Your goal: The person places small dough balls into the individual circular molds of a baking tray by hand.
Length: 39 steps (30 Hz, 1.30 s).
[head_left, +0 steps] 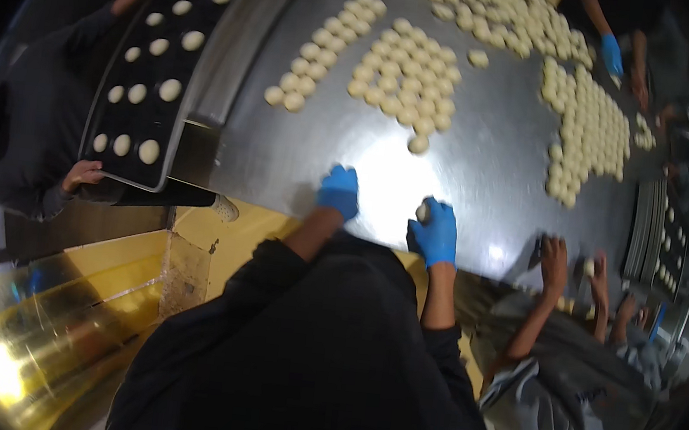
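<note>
My left hand (338, 191), in a blue glove, rests at the front of the steel table (260, 149) with its fingers curled; whatever may be under them is hidden. To its right, my right hand (437, 232), also gloved in blue, is closed on a pale dough ball (423, 212) at the table's near edge. Beyond my hands lie a block of many dough balls (404, 76), a narrower band of them (318, 55) to the left, and larger groups at the back (496, 18) and right (585, 130).
A co-worker (40, 103) at left grips a black tray (134, 70) with spaced dough balls. At right, another co-worker's hands (554, 264) handle dough. A gloved person (611, 52) stands at the back right. Stacked trays (646, 227) sit at the right edge; a yellow surface (36, 318) lies below left.
</note>
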Each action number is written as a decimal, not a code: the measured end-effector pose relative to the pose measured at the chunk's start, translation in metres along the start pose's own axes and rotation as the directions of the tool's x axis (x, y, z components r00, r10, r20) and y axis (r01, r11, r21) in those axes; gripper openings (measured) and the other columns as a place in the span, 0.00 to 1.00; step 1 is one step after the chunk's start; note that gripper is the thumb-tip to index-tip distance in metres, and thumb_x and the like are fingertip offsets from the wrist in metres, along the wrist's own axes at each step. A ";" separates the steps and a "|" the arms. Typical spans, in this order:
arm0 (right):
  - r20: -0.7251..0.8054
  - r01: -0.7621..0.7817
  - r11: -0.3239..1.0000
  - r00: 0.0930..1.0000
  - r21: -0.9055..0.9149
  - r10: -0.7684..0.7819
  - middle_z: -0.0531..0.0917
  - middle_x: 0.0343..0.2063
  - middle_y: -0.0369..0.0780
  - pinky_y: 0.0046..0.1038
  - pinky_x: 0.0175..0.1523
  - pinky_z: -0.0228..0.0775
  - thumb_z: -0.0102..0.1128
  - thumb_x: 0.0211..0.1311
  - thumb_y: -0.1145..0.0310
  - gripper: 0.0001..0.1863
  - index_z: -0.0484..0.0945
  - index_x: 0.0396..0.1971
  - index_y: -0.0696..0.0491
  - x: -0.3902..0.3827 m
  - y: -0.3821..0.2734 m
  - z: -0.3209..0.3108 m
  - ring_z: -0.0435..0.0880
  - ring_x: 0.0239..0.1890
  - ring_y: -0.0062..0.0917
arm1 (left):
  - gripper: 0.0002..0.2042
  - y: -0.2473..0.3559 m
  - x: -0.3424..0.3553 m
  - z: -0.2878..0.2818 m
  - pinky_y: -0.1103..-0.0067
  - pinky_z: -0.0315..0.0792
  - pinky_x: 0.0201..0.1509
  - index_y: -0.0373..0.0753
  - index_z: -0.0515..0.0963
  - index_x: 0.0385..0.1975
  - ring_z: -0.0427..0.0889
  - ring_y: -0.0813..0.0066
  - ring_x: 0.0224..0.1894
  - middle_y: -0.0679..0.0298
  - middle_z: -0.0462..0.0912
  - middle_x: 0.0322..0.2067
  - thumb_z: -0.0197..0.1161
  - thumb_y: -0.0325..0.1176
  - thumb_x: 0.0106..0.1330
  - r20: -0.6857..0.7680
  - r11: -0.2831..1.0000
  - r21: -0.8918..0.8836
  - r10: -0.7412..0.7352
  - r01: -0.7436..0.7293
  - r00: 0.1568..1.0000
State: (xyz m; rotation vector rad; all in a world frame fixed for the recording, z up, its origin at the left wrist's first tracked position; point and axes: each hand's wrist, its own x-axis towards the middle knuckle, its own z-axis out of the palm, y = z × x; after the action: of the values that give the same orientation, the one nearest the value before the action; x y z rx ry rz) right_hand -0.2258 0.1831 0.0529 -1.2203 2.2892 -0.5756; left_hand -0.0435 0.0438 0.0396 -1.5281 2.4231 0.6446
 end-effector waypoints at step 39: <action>0.034 0.723 0.549 0.592 0.419 -0.805 0.82 0.42 0.47 0.33 0.51 0.75 0.72 0.50 0.62 0.24 0.81 0.47 0.56 0.249 -0.419 0.054 0.83 0.44 0.35 | 0.12 -0.296 0.060 -0.256 0.63 0.77 0.50 0.43 0.84 0.35 0.82 0.46 0.45 0.49 0.83 0.37 0.67 0.26 0.48 -0.586 0.857 -0.416 -0.508 0.303 0.631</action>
State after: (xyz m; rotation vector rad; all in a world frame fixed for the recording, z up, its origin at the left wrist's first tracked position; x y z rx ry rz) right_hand -0.0452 -0.2502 0.1939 -1.9570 1.2509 -1.0456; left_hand 0.2092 -0.2329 0.1675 -2.7520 2.3037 0.3648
